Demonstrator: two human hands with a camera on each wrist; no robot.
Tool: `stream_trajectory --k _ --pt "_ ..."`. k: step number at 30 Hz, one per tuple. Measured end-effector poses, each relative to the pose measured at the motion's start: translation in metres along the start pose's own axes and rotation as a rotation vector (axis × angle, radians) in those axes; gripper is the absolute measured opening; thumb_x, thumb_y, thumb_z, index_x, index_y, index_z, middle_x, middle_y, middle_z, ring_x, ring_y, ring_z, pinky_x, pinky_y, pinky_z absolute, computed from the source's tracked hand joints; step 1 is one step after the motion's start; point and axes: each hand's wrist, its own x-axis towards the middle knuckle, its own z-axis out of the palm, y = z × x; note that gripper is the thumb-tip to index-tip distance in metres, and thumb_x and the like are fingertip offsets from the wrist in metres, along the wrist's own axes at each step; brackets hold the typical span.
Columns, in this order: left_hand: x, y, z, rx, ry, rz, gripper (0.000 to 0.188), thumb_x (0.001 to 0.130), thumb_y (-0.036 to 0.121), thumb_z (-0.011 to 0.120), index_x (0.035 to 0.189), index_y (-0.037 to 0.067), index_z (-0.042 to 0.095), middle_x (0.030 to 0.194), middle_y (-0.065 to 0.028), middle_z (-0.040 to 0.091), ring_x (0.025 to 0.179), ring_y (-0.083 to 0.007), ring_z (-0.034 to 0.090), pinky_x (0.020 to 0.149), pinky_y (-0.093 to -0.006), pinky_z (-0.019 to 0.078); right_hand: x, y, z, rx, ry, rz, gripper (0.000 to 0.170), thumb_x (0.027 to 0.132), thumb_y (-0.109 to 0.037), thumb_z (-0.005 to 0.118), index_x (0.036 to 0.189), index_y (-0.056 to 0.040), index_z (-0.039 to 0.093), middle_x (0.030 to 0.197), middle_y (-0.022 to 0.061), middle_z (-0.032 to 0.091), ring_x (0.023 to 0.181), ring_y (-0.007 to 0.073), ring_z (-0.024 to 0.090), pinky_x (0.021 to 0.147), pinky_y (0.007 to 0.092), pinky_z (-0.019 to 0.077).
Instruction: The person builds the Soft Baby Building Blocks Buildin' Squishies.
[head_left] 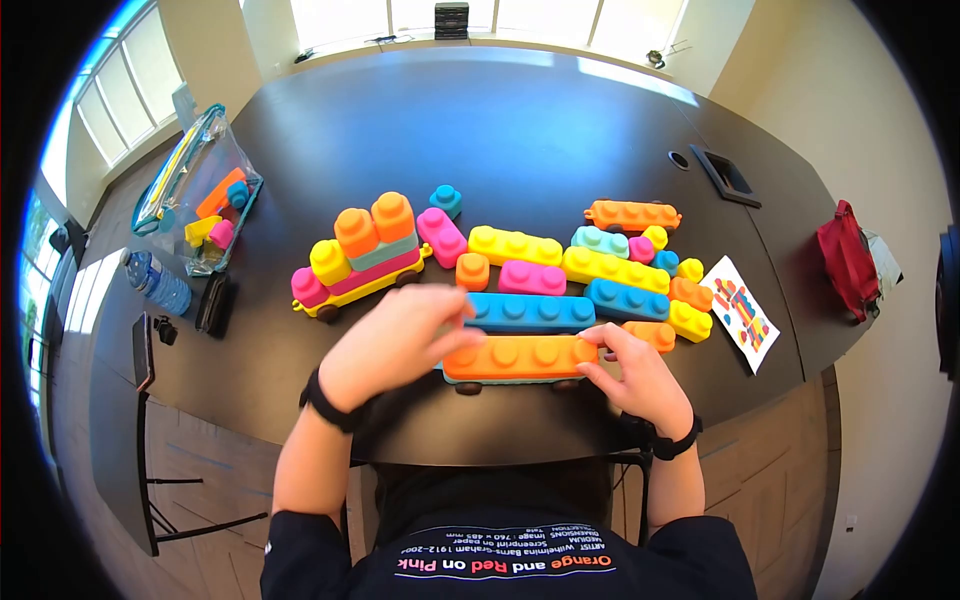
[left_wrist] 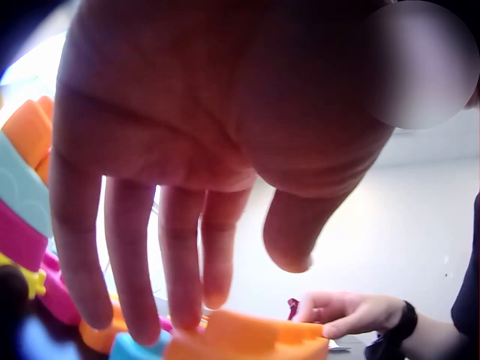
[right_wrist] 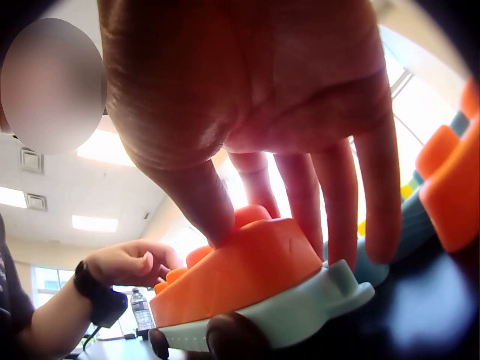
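A long orange block [head_left: 515, 356] with a row of studs sits on a pale teal wheeled base [right_wrist: 296, 309] near the table's front edge. My right hand [head_left: 640, 375] pinches the right end of that block, thumb on the near side and fingers behind it. Over its left end hovers my left hand [head_left: 390, 345], fingers loosely extended and thumb apart from the block. Right behind the orange block lies a long blue block [head_left: 530, 313]. To the left stands a yellow wheeled base [head_left: 372, 287] stacked with pink, teal, yellow and orange blocks.
Several loose blocks, among them a yellow one [head_left: 515, 245], spread behind and to the right, with an orange wheeled base [head_left: 633, 215] beyond. A picture sheet [head_left: 740, 315] and red bag [head_left: 848, 262] lie right. At left are a clear bag [head_left: 190, 200], water bottle [head_left: 158, 283] and dark case [head_left: 212, 303].
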Motion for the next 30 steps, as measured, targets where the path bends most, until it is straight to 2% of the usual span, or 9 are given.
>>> stream_trajectory --k 3,4,7,10,16,22,25,28,30 --pt "0.049 -0.010 -0.003 0.242 0.211 0.077 0.029 0.095 0.023 0.076 0.100 -0.001 0.061 0.095 -0.0197 0.067 0.091 -0.0407 0.068 0.081 -0.0487 0.0552 0.001 -0.002 -0.001 0.008 -0.016 0.002 0.032 0.096 -0.019 0.077 0.120 -0.0019 0.065 0.109 0.0168 0.071 0.101 0.0380 0.071 0.088 0.0417 0.0569" --pt "0.067 -0.025 -0.002 0.370 0.230 0.093 0.030 0.097 0.022 0.073 0.113 0.001 0.060 0.104 -0.0206 0.068 0.100 -0.0413 0.068 0.082 -0.0510 0.0551 0.001 -0.001 0.000 0.010 -0.016 0.001 0.032 0.096 -0.019 0.077 0.120 -0.0019 0.065 0.109 0.0168 0.071 0.101 0.0380 0.071 0.088 0.0417 0.0569" --pt "0.137 -0.055 -0.004 0.545 0.122 -0.199 0.023 0.097 0.014 0.069 0.110 -0.001 0.058 0.111 -0.0251 0.065 0.102 -0.0456 0.069 0.088 -0.0516 0.0591 0.000 -0.001 -0.001 -0.013 -0.046 0.042 0.034 0.097 -0.015 0.077 0.126 -0.0022 0.066 0.118 0.0104 0.074 0.105 0.0278 0.072 0.091 0.0361 0.0592" --pt "0.186 -0.070 0.002 0.675 0.020 -0.554 0.036 0.100 0.016 0.064 0.134 0.004 0.070 0.135 -0.0218 0.068 0.118 -0.0376 0.073 0.094 -0.0479 0.0630 0.001 -0.004 -0.001 0.010 -0.010 0.010 0.032 0.096 -0.018 0.077 0.120 -0.0016 0.065 0.108 0.0171 0.071 0.101 0.0382 0.071 0.088 0.0419 0.0566" --pt "0.209 -0.084 0.016 0.681 -0.096 -0.650 0.028 0.098 0.010 0.061 0.118 0.005 0.080 0.125 -0.0208 0.076 0.117 -0.0397 0.074 0.097 -0.0474 0.0623 0.001 -0.004 -0.001 0.002 -0.013 0.001 0.032 0.096 -0.018 0.076 0.121 -0.0017 0.065 0.108 0.0170 0.071 0.100 0.0387 0.070 0.087 0.0425 0.0566" --pt "0.207 -0.091 0.020 0.667 0.099 -0.669 0.025 0.096 0.007 0.065 0.116 0.004 0.080 0.124 -0.0200 0.075 0.115 -0.0405 0.074 0.095 -0.0469 0.0630 0.000 -0.003 -0.001 -0.004 -0.004 -0.005 0.032 0.097 -0.019 0.076 0.121 -0.0018 0.065 0.108 0.0169 0.070 0.099 0.0387 0.070 0.086 0.0426 0.0567" --pt "0.200 -0.069 0.011 0.727 0.136 -0.564 0.026 0.095 0.012 0.070 0.120 0.005 0.078 0.123 -0.0179 0.072 0.116 -0.0375 0.071 0.092 -0.0454 0.0627 0.000 -0.003 -0.001 -0.008 -0.001 -0.013 0.031 0.097 -0.020 0.076 0.121 -0.0018 0.065 0.108 0.0166 0.070 0.099 0.0387 0.070 0.085 0.0429 0.0567" --pt "0.160 -0.032 -0.010 0.666 0.315 -0.101 0.016 0.088 0.009 0.071 0.103 0.003 0.074 0.109 -0.0205 0.068 0.103 -0.0391 0.066 0.092 -0.0458 0.0568 -0.002 -0.004 -0.001 -0.011 0.003 -0.015 0.032 0.097 -0.020 0.076 0.121 -0.0017 0.065 0.108 0.0167 0.070 0.099 0.0387 0.070 0.085 0.0431 0.0566" --pt "0.125 -0.015 -0.020 0.469 0.341 0.113 0.019 0.090 0.012 0.072 0.108 0.004 0.073 0.104 -0.0177 0.065 0.100 -0.0380 0.063 0.090 -0.0454 0.0551 -0.001 -0.005 -0.002 -0.008 -0.011 0.002 0.032 0.097 -0.019 0.076 0.121 -0.0017 0.064 0.108 0.0170 0.070 0.100 0.0389 0.070 0.085 0.0431 0.0566"
